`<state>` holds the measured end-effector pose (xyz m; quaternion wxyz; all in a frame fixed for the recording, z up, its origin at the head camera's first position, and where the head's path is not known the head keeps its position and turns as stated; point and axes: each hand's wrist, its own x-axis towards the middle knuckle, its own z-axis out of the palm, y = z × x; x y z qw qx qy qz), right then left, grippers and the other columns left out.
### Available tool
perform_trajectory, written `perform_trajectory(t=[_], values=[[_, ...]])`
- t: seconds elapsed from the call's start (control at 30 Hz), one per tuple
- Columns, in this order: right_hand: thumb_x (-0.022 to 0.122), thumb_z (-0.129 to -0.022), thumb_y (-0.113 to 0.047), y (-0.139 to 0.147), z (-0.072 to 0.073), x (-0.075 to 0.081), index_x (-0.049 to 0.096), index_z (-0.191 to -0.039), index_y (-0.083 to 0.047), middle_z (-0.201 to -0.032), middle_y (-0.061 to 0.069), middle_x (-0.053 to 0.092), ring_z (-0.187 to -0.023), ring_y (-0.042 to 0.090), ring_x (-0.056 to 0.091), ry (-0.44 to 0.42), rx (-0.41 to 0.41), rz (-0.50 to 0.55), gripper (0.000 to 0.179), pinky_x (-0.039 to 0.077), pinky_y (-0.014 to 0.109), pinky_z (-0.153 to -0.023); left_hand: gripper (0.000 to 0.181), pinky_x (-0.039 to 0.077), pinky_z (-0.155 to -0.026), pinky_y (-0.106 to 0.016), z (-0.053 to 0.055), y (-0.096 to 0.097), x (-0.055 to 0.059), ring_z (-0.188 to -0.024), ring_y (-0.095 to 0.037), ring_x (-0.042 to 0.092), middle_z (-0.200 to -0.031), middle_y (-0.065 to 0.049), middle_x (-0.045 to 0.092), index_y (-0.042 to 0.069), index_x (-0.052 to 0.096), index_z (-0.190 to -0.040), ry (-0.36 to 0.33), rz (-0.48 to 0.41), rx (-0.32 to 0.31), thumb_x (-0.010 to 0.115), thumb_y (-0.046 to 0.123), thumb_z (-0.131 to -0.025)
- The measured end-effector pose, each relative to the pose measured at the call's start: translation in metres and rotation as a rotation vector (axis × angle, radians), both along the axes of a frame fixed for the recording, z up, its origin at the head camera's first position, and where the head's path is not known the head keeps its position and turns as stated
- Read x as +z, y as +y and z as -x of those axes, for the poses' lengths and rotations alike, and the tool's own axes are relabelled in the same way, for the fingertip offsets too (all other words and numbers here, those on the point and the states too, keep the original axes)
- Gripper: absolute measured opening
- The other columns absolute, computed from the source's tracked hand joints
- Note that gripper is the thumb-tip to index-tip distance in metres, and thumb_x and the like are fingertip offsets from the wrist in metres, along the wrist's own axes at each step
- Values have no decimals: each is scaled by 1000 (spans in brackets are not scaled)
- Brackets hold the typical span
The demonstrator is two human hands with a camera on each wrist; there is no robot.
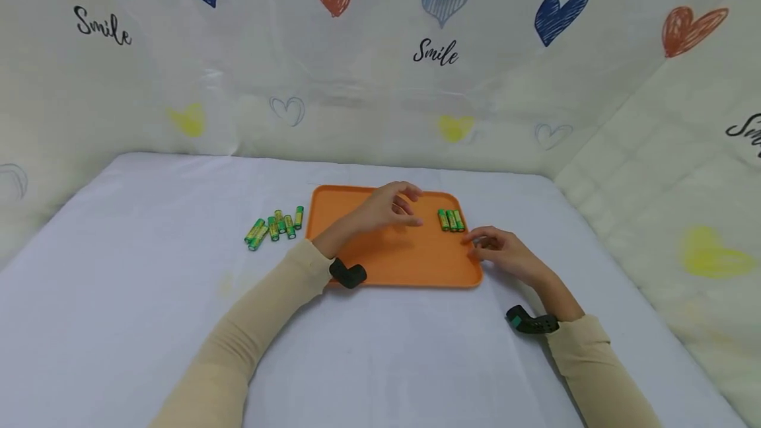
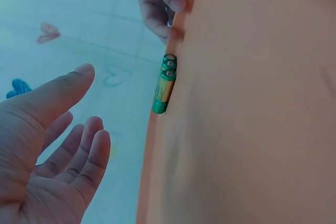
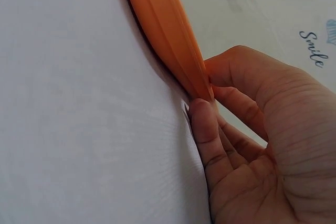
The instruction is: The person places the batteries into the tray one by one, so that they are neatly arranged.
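An orange tray (image 1: 410,263) lies on the white cloth, with three green-and-yellow batteries (image 1: 451,220) side by side near its right rim. Over the tray hovers my left hand (image 1: 389,207), its fingers loosely bent and nothing between them. In the left wrist view the same hand (image 2: 63,150) shows its thumb spread well apart from the fingers, with the batteries (image 2: 165,90) beyond. My right hand (image 1: 502,253) is at the tray's right edge. The right wrist view shows that hand (image 3: 262,124) pinching the rim of the tray (image 3: 173,30) between thumb and fingers.
Left of the tray, several more batteries (image 1: 273,225) lie in a loose group on the white cloth (image 1: 380,355). A backdrop (image 1: 368,84) printed with hearts and words rises behind the table. Dark bands (image 1: 347,274) sit on both wrists.
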<state>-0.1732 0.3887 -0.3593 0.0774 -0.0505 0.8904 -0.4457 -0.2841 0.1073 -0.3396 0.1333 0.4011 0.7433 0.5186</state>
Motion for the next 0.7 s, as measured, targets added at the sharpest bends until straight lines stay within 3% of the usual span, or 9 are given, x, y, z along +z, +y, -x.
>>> perform_trajectory(t=[0.33,0.7], values=[[65,-88,-24,0,-1,1,58,-118,-5,-116,11,59,-89,11,52,4,10,12,37,44,21,-74,52,50,-87,-26,2,-26,3,-95,-15,59,-121,-14,55,9,55,-121,58,36,34,77,25,-76],[66,-87,-26,4,3,-5,57,-119,-7,-111,-1,61,-88,10,52,14,18,-10,38,45,21,-73,49,48,-91,-27,3,-61,4,-98,-18,59,-118,-17,56,7,55,-120,67,39,-18,75,24,-79]])
